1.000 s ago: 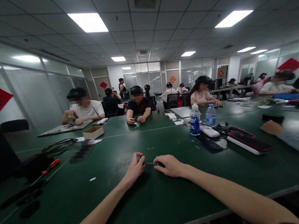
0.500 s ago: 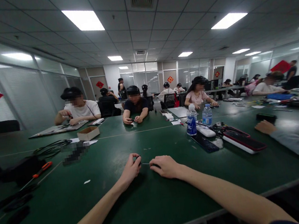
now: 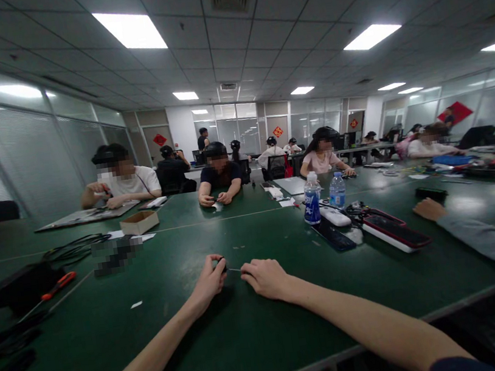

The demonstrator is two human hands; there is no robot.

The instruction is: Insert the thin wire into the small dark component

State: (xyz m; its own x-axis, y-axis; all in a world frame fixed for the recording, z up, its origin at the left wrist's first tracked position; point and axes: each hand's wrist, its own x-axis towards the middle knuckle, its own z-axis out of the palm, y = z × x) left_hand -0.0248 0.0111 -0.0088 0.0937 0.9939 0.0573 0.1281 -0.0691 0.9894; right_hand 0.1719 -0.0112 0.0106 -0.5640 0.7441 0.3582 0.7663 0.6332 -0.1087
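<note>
My left hand [image 3: 209, 278] is closed, with thumb and fingers pinching a small dark object [image 3: 223, 264] whose kind I cannot make out. Just to its right, my right hand [image 3: 265, 277] is curled palm down around what looks like a small screwdriver; most of its handle is hidden under the fingers. Its thin metal shaft [image 3: 234, 270] spans the short gap between my hands and points at the dark object. Whether the tip touches that object cannot be seen. Both hands are low over the green table [image 3: 197, 352].
Left are an orange-handled screwdriver [image 3: 59, 285], black cables [image 3: 74, 246], a small open box [image 3: 140, 223] and a white scrap [image 3: 136, 304]. To the right stand two bottles [image 3: 311, 201] beside a dark phone [image 3: 335, 236] and a red-edged case [image 3: 396, 231]. A neighbour's grey sleeve [image 3: 486, 244] rests at right.
The whole view has swung slightly to the right, so everything appears further left. My hands keep nearly the same grip; the shaft between them looks slightly more tilted.
</note>
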